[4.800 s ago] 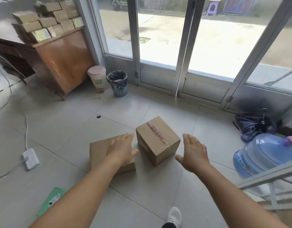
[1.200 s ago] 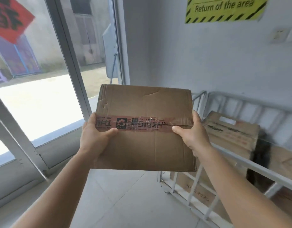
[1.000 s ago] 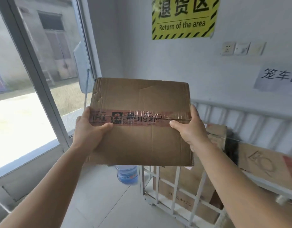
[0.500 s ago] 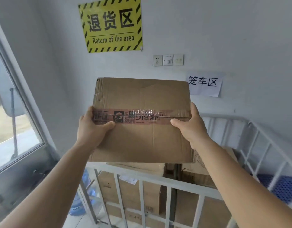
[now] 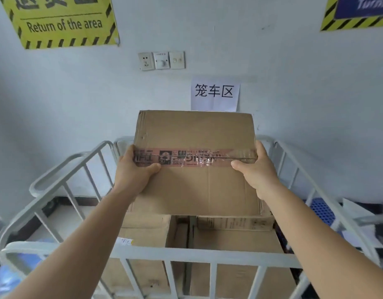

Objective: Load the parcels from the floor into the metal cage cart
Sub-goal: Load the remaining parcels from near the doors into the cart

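I hold a brown cardboard parcel [image 5: 194,134] sealed with a pink printed tape strip, level in front of me. My left hand [image 5: 134,171] grips its left side with the thumb on top. My right hand [image 5: 256,169] grips its right side the same way. The parcel hangs above the inside of the white metal cage cart [image 5: 186,254], past its near rail. Inside the cart stand other cardboard boxes, one at the left [image 5: 147,231] and one at the right [image 5: 233,236].
A grey wall stands right behind the cart, with a yellow "Return of the area" sign [image 5: 63,22], a socket and switch plate [image 5: 161,60] and a white paper label [image 5: 215,93]. A blue water bottle [image 5: 7,279] lies low left, a blue crate [image 5: 322,212] at the right.
I picked the parcel up from the floor, turned with it to the cage cart and stepped closer. It now hangs over the cart's inside instead of before the rail.
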`<action>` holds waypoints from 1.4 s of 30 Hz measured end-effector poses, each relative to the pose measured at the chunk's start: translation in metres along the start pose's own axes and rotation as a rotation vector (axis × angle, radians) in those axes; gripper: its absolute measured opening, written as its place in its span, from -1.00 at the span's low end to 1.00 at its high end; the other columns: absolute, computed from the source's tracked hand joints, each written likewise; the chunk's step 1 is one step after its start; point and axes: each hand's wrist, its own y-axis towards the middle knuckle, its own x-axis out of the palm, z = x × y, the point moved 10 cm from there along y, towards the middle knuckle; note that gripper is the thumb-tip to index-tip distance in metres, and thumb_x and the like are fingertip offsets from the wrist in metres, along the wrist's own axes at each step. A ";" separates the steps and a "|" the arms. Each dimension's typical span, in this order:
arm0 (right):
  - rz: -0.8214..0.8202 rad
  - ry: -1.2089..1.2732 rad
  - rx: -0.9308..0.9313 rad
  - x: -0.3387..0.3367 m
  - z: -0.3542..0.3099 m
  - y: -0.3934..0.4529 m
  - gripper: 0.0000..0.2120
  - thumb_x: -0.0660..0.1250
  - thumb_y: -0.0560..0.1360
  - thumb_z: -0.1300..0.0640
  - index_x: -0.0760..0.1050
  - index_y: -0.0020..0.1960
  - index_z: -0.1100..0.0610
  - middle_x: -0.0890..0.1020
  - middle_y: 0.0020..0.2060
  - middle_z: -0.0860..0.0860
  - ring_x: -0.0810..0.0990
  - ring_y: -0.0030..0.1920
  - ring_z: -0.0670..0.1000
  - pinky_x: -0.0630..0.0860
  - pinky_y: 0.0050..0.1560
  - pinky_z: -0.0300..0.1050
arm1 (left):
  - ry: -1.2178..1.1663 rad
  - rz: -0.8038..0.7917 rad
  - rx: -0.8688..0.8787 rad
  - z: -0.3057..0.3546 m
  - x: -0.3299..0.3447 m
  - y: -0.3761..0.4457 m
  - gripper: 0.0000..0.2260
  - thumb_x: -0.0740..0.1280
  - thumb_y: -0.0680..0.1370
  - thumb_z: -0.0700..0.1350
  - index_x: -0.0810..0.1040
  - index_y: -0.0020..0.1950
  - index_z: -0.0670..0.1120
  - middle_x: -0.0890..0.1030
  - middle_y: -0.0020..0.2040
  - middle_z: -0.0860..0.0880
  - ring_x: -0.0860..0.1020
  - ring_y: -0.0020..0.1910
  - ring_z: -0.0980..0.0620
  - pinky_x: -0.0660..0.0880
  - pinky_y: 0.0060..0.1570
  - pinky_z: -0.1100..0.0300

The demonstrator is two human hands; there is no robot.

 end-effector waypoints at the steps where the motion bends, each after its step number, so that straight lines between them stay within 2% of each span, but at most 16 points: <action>1: 0.007 0.001 0.018 -0.004 0.009 0.008 -0.31 0.47 0.45 0.15 0.24 0.47 -0.13 0.55 0.11 -0.20 0.53 0.11 -0.06 0.38 -0.14 -0.26 | -0.006 -0.021 -0.002 -0.002 0.015 0.008 -0.34 0.53 0.26 0.07 0.40 0.30 0.03 0.53 0.17 0.03 0.55 0.08 -0.01 0.52 0.08 0.03; 3: 0.020 0.004 0.059 -0.008 0.025 0.025 -0.26 0.46 0.48 0.17 0.18 0.52 -0.12 0.50 0.03 -0.27 0.47 0.08 -0.09 0.36 -0.04 -0.23 | -0.008 -0.063 -0.017 -0.010 0.045 0.026 -0.36 0.52 0.22 0.10 0.42 0.25 0.05 0.55 0.15 0.01 0.56 0.06 -0.02 0.54 0.07 -0.04; 4: 0.027 -0.001 0.077 -0.010 0.033 0.033 -0.24 0.45 0.49 0.17 0.13 0.55 -0.11 0.49 0.07 -0.27 0.43 0.09 -0.09 0.35 0.02 -0.20 | -0.010 -0.084 -0.028 -0.014 0.060 0.034 -0.42 0.53 0.25 0.08 0.43 0.21 0.07 0.56 0.14 -0.01 0.56 0.05 -0.03 0.55 0.04 -0.05; 7: 0.052 -0.036 0.135 -0.011 0.056 0.062 -0.16 0.45 0.49 0.14 0.02 0.59 -0.09 0.41 0.39 -0.09 0.42 0.27 -0.01 0.35 0.12 -0.13 | -0.015 -0.121 -0.035 -0.025 0.102 0.062 -0.46 0.55 0.33 -0.01 0.42 0.23 0.04 0.54 0.14 -0.04 0.55 0.04 -0.05 0.55 0.01 -0.03; 10: 0.063 -0.080 0.205 -0.007 0.081 0.091 -0.13 0.46 0.49 0.11 -0.02 0.59 -0.09 0.30 0.49 -0.04 0.37 0.38 0.04 0.36 0.24 -0.05 | -0.005 -0.160 -0.051 -0.037 0.140 0.087 -0.48 0.54 0.36 -0.05 0.41 0.25 0.00 0.49 0.13 -0.05 0.51 0.02 -0.05 0.49 -0.08 0.08; 14: 0.068 -0.124 0.285 -0.003 0.117 0.118 -0.12 0.46 0.49 0.11 -0.04 0.60 -0.07 0.22 0.54 -0.02 0.29 0.47 0.08 0.29 0.37 -0.01 | 0.027 -0.240 -0.086 -0.060 0.188 0.111 -0.48 0.54 0.36 -0.04 0.42 0.24 -0.02 0.47 0.16 -0.06 0.51 0.06 -0.07 0.46 -0.12 0.10; 17: 0.041 -0.137 0.356 0.001 0.150 0.129 -0.12 0.46 0.49 0.14 -0.03 0.60 -0.02 0.25 0.51 -0.02 0.29 0.46 0.07 0.28 0.36 -0.03 | 0.072 -0.306 -0.139 -0.088 0.222 0.117 -0.45 0.54 0.35 -0.01 0.41 0.26 -0.04 0.50 0.17 -0.07 0.53 0.03 -0.06 0.49 -0.12 0.08; 20: 0.001 -0.174 0.437 0.008 0.190 0.136 -0.17 0.48 0.47 0.16 0.08 0.58 0.00 0.39 0.35 -0.08 0.41 0.31 0.05 0.35 0.21 -0.11 | 0.127 -0.372 -0.218 -0.122 0.252 0.111 -0.45 0.54 0.33 0.02 0.41 0.23 -0.03 0.51 0.15 -0.06 0.54 0.03 -0.06 0.53 -0.06 0.03; 21: -0.013 -0.187 0.472 0.010 0.206 0.137 -0.17 0.49 0.46 0.15 0.09 0.58 0.00 0.40 0.37 -0.07 0.42 0.31 0.05 0.38 0.23 -0.08 | 0.141 -0.392 -0.248 -0.136 0.262 0.107 -0.45 0.55 0.33 0.02 0.41 0.23 -0.03 0.52 0.15 -0.06 0.54 0.03 -0.07 0.55 -0.03 0.02; 25: -0.095 -0.242 0.606 0.025 0.263 0.135 -0.11 0.49 0.46 0.15 0.02 0.60 0.01 0.28 0.50 0.02 0.31 0.45 0.12 0.30 0.38 0.06 | 0.210 -0.454 -0.377 -0.190 0.292 0.083 -0.40 0.54 0.31 0.06 0.38 0.26 -0.03 0.50 0.16 -0.06 0.54 0.05 -0.07 0.57 0.05 -0.06; 27: -0.145 -0.274 0.668 0.032 0.291 0.134 -0.09 0.48 0.47 0.15 -0.03 0.60 0.02 0.19 0.55 0.03 0.25 0.49 0.14 0.27 0.41 0.10 | 0.258 -0.485 -0.448 -0.216 0.303 0.069 -0.38 0.53 0.32 0.08 0.36 0.27 -0.03 0.49 0.16 -0.05 0.55 0.04 -0.07 0.56 0.05 -0.02; 29: -0.187 -0.302 0.717 0.040 0.314 0.132 -0.10 0.48 0.47 0.16 -0.04 0.60 0.04 0.19 0.55 0.03 0.24 0.49 0.15 0.26 0.41 0.10 | 0.308 -0.504 -0.509 -0.239 0.312 0.055 -0.38 0.52 0.31 0.09 0.36 0.27 -0.03 0.51 0.15 -0.05 0.56 0.03 -0.08 0.56 0.04 -0.02; 32: -0.245 -0.339 0.785 0.051 0.349 0.129 -0.15 0.47 0.48 0.19 0.03 0.59 0.05 0.30 0.50 0.04 0.33 0.43 0.16 0.34 0.30 0.05 | 0.363 -0.518 -0.573 -0.268 0.324 0.039 -0.35 0.52 0.28 0.09 0.35 0.28 -0.04 0.52 0.14 -0.07 0.56 0.03 -0.10 0.56 0.02 -0.06; 37: -0.303 -0.358 0.859 0.069 0.404 0.119 -0.25 0.48 0.45 0.23 0.17 0.51 0.10 0.45 0.36 0.07 0.45 0.29 0.15 0.42 0.13 -0.01 | 0.471 -0.550 -0.633 -0.306 0.340 0.018 -0.41 0.50 0.32 0.05 0.33 0.24 -0.02 0.53 0.09 -0.05 0.57 -0.03 -0.08 0.57 -0.09 0.02; 42: -0.344 -0.341 0.895 0.093 0.443 0.115 -0.11 0.48 0.46 0.21 -0.01 0.60 0.06 0.32 0.48 0.07 0.37 0.41 0.16 0.37 0.29 0.04 | 0.517 -0.563 -0.694 -0.341 0.348 0.008 -0.33 0.50 0.31 0.06 0.29 0.33 0.00 0.56 0.11 -0.03 0.57 0.01 -0.08 0.58 -0.02 -0.03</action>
